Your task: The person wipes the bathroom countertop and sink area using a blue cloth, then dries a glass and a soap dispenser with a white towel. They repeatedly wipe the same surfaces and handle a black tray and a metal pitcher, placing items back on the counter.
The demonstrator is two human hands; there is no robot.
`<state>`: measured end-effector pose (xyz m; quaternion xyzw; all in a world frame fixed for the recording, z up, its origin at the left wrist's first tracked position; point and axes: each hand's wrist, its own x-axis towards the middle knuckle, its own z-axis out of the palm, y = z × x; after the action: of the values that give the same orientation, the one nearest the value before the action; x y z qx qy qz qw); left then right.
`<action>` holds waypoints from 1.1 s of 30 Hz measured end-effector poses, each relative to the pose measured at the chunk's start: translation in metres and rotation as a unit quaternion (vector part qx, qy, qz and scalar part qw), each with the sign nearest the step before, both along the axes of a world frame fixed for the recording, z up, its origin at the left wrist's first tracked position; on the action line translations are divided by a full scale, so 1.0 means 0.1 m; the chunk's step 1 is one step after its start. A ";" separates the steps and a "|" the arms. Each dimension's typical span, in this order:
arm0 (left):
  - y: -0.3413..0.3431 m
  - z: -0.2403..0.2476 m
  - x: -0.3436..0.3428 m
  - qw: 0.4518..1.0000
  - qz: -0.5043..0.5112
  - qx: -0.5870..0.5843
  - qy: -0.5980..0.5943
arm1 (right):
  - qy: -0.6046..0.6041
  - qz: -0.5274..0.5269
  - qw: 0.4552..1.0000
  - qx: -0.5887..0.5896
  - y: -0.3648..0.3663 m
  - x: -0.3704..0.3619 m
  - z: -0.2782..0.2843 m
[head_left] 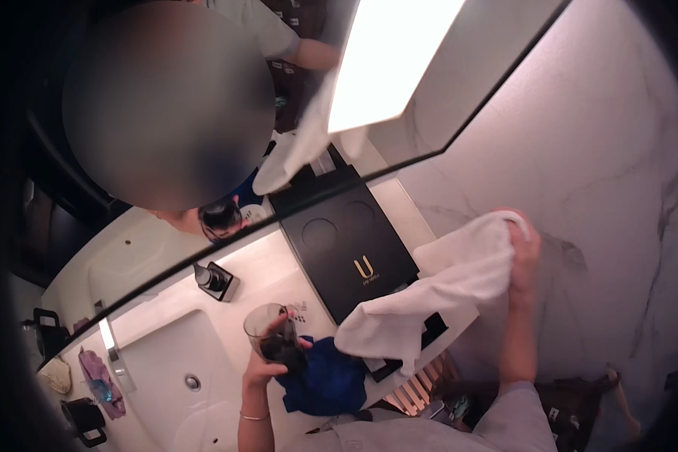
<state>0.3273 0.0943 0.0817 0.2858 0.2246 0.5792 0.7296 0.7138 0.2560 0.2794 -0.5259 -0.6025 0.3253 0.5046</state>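
My left hand (258, 371) is wrapped round a clear drinking glass (259, 322), held above the counter beside the sink. Something dark shows in or behind the lower part of the glass; I cannot make out what. Raised at the right, in front of the marbled wall, my right hand (526, 252) grips a white towel (452, 275) by one end. The towel hangs to the left, over the near edge of a flat black tray or box (335, 260) with a gold mark. A crumpled blue cloth (328, 384) lies just right of my left hand.
A dark pump bottle (215, 282) stands behind the glass. Left of it are the white sink (177, 354) and a tap (113, 350). Beyond the tap lie a purple cloth (98, 377) and a black mug (81, 422). The mirror's lower edge crosses behind the counter; a slatted wooden piece (422, 384) sits below the towel.
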 end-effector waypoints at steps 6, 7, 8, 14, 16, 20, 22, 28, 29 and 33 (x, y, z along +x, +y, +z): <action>-0.15 0.24 -0.31 0.996 0.050 0.055 0.052 | 0.291 0.099 0.883 -0.354 -1.63 -1.13 -0.62; -0.14 0.28 -0.30 0.996 0.042 0.058 0.046 | 0.144 0.158 0.902 -0.375 -1.86 -1.19 -1.01; -0.12 0.29 -0.29 0.997 0.035 0.064 0.038 | -0.007 0.220 0.900 -0.376 -2.07 -1.24 -1.44; -0.19 0.21 -0.26 0.998 0.020 0.062 0.004 | -0.121 0.454 0.799 -0.375 -2.70 -1.48 -2.27; -0.15 0.17 -0.19 0.998 -0.002 0.064 0.007 | -0.238 0.541 0.770 -0.239 -2.62 -1.59 -2.05; 0.01 0.18 0.02 0.997 -0.027 0.073 -0.009 | -0.059 0.550 0.754 -0.353 -2.69 -1.85 -2.13; 0.09 0.16 0.06 0.995 -0.038 0.090 0.003 | -0.185 0.524 0.763 -0.330 -2.51 -1.83 -1.64; 0.10 0.16 0.17 0.995 -0.066 0.068 -0.014 | -0.136 0.345 0.902 -0.221 -2.54 -1.70 -2.07; 0.11 0.15 0.17 0.995 -0.074 0.069 -0.007 | -0.108 0.404 0.863 -0.282 -2.43 -1.65 -1.92; 0.15 0.19 0.22 0.990 -0.112 0.080 0.006 | 0.077 0.097 0.958 -0.258 -2.03 -1.41 -1.57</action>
<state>0.3492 0.1090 0.1004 0.3699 0.1483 0.5082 0.7635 0.5731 0.0535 0.1224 -0.5509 -0.5054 0.5562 0.3629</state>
